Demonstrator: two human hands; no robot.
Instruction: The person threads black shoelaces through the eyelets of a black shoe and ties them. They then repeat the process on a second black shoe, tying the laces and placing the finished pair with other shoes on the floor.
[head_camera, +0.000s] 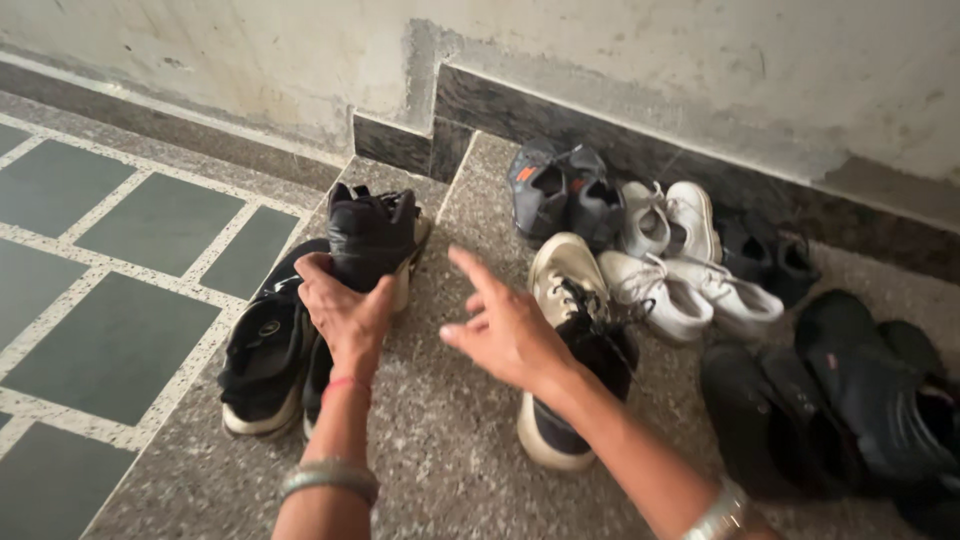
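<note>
Left of the beige shoe (562, 290), the left hand (345, 310) grips a black shoe (372, 238), long axis toward the wall (620, 50). Right hand (505, 330) hovers spread, empty, just beside the beige shoe.

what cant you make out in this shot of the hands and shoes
- Head view: black shoe, lower part hidden by the left hand.
- Beige and black sneaker, middle hidden by the right hand.
- Black shoes at right, cut off by the frame edge.
</note>
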